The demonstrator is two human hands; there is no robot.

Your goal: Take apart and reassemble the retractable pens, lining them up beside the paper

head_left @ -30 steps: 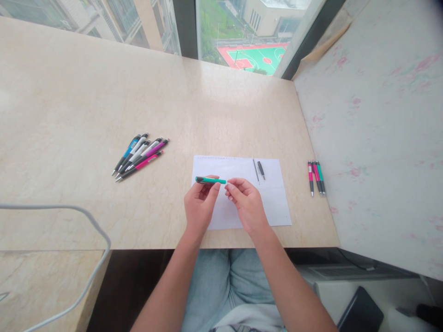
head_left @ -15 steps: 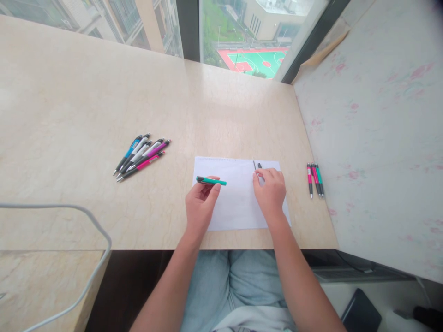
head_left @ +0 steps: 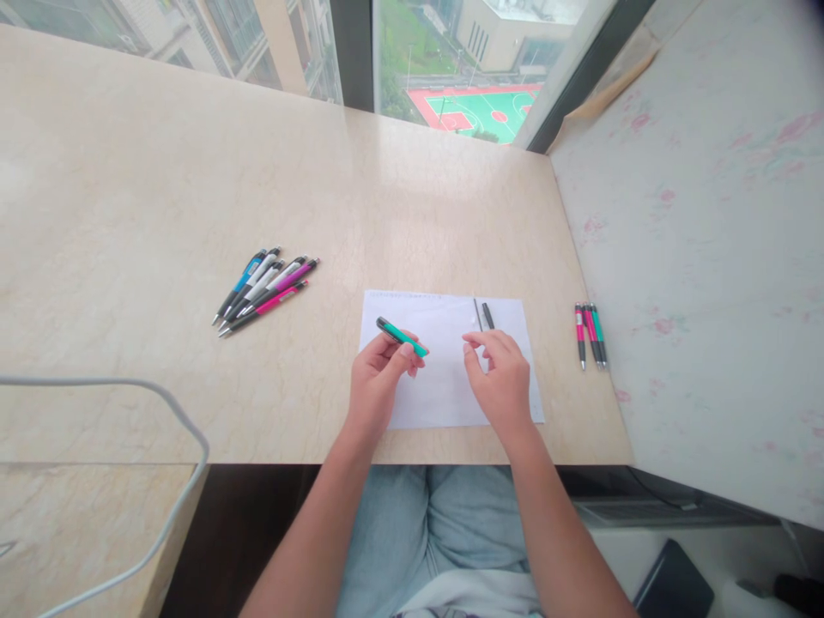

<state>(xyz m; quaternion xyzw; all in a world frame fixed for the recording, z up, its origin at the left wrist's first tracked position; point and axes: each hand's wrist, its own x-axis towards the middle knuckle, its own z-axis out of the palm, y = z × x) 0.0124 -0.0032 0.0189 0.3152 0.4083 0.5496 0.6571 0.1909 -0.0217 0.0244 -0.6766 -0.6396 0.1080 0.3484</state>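
My left hand [head_left: 377, 378] is closed round a teal and black pen barrel [head_left: 402, 336], held tilted above a white sheet of paper [head_left: 444, 386]. My right hand [head_left: 500, 373] hovers over the right half of the sheet with thumb and fingers pinched together; whatever is between them is too small to make out. Just beyond its fingertips lie a thin refill [head_left: 477, 313] and a short black pen part [head_left: 488, 316] on the paper.
A bunch of several pens [head_left: 263, 290] lies on the marble desk [head_left: 193, 197] to the left. Three pens [head_left: 589, 335] lie by the right edge next to a wall. A grey cable [head_left: 180, 481] loops at the lower left. A window is behind the desk.
My right hand went out to the pen parts on the paper, then drew back a little with fingers pinched. The left hand tilted the teal barrel.
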